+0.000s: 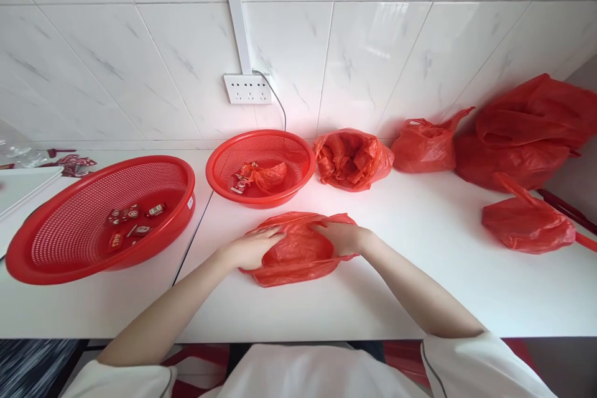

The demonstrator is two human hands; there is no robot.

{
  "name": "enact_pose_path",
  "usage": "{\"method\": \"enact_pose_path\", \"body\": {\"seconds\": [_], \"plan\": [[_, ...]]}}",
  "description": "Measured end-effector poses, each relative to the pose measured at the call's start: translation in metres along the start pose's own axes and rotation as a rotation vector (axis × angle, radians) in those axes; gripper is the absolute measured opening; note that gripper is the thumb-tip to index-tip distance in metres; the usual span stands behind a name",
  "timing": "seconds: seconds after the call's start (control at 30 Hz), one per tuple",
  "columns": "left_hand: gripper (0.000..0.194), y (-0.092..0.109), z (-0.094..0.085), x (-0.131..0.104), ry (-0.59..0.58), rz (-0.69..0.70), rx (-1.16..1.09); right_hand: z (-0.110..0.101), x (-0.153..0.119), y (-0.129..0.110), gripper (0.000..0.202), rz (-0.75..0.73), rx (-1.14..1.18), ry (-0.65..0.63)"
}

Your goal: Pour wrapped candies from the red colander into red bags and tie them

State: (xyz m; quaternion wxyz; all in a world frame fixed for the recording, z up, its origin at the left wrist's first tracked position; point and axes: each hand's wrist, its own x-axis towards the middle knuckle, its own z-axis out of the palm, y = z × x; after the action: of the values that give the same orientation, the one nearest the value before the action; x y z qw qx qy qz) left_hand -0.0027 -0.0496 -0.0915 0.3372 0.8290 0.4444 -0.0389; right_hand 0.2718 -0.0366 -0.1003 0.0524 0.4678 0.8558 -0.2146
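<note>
A red plastic bag (298, 245) lies with its mouth open on the white table in front of me. My left hand (259, 247) rests on the bag's left rim, fingers apart and reaching over the opening. My right hand (342, 237) is at the bag's right side, its fingertips partly inside the mouth and hidden by the plastic. Just behind the bag stands a small red basket (261, 196) with a crumpled piece of red plastic (270, 177) and small wrapped packets (241, 179) in it.
A larger red basket (158, 249) with several small packets stands at the left. Behind and to the right are a stuffed red bag (354, 161), tied red bags (426, 149) and a big red heap (517, 137). A socket strip (247, 89) is on the tiled wall.
</note>
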Motion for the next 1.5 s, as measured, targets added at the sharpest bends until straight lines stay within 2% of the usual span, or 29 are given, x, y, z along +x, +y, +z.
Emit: {"method": "enact_pose_path", "body": {"seconds": [0.07,0.1,0.13,0.2,0.27,0.3,0.33,0.4,0.5,0.57,0.67,0.73,0.83,0.9,0.97,1.03,1.1,1.2,1.3,1.37,1.4,1.5], "plan": [[0.062,0.002,-0.014,-0.003,0.117,-0.005,-0.298,-0.018,-0.006,-0.006,0.058,-0.113,0.113,-0.032],[0.053,0.001,-0.022,-0.005,0.161,-0.065,-0.455,-0.029,-0.008,-0.011,0.05,-0.194,0.189,-0.015],[0.053,-0.001,-0.03,-0.006,0.194,-0.162,-0.597,-0.039,-0.01,-0.017,0.042,-0.267,0.267,0.062],[0.068,-0.012,-0.044,-0.008,0.266,-0.399,-0.798,-0.058,-0.01,-0.029,0.031,-0.376,0.351,0.266],[0.078,-0.026,-0.052,-0.006,0.423,-0.55,-0.91,-0.068,0.0,-0.04,0.025,-0.409,0.327,0.444],[0.079,-0.033,-0.053,-0.003,0.529,-0.572,-0.964,-0.07,0.008,-0.044,0.022,-0.41,0.299,0.504],[0.078,-0.038,-0.052,0.0,0.621,-0.564,-1.033,-0.07,0.018,-0.048,0.021,-0.408,0.275,0.542],[0.065,-0.045,-0.047,0.009,0.689,-0.482,-1.208,-0.066,0.04,-0.056,0.022,-0.398,0.258,0.569],[0.039,-0.047,-0.033,0.02,0.62,-0.312,-1.449,-0.054,0.072,-0.067,0.027,-0.338,0.261,0.561],[0.031,-0.046,-0.024,0.023,0.639,-0.249,-1.523,-0.047,0.088,-0.074,0.03,-0.235,0.212,0.568],[0.026,-0.045,-0.015,0.022,0.707,-0.224,-1.564,-0.042,0.106,-0.077,0.028,-0.048,0.038,0.655],[0.024,-0.046,-0.013,0.02,0.718,-0.207,-1.55,-0.042,0.114,-0.073,0.028,0.018,-0.06,0.714],[0.026,-0.047,-0.012,0.016,0.739,-0.162,-1.491,-0.046,0.121,-0.062,0.022,0.002,-0.125,0.67],[0.03,-0.046,-0.011,0.016,0.759,-0.134,-1.465,-0.049,0.12,-0.054,0.02,-0.058,-0.086,0.6],[0.032,-0.042,-0.01,0.017,0.762,-0.121,-1.469,-0.053,0.114,-0.047,0.026,-0.112,-0.002,0.58],[0.033,-0.037,-0.008,0.019,0.721,-0.122,-1.5,-0.059,0.104,-0.042,0.031,-0.124,0.108,0.694],[0.035,-0.031,-0.006,0.021,0.686,-0.115,-1.525,-0.068,0.09,-0.035,0.037,-0.1,0.199,0.893],[0.036,-0.026,-0.004,0.024,0.754,-0.092,-1.519,-0.085,0.067,-0.019,0.048,0.011,0.28,1.18],[0.035,-0.027,-0.003,0.027,0.811,-0.088,-1.522,-0.098,0.046,0.006,0.049,0.206,0.3,1.374],[0.034,-0.03,-0.003,0.028,0.816,-0.08,-1.526,-0.102,0.032,0.027,0.047,0.275,0.335,1.366],[0.033,-0.031,-0.003,0.028,0.828,-0.073,-1.523,-0.102,0.026,0.037,0.044,0.282,0.362,1.302],[0.031,-0.034,-0.003,0.029,0.847,-0.038,-1.519,-0.097,0.011,0.064,0.038,0.26,0.406,0.925]]}}
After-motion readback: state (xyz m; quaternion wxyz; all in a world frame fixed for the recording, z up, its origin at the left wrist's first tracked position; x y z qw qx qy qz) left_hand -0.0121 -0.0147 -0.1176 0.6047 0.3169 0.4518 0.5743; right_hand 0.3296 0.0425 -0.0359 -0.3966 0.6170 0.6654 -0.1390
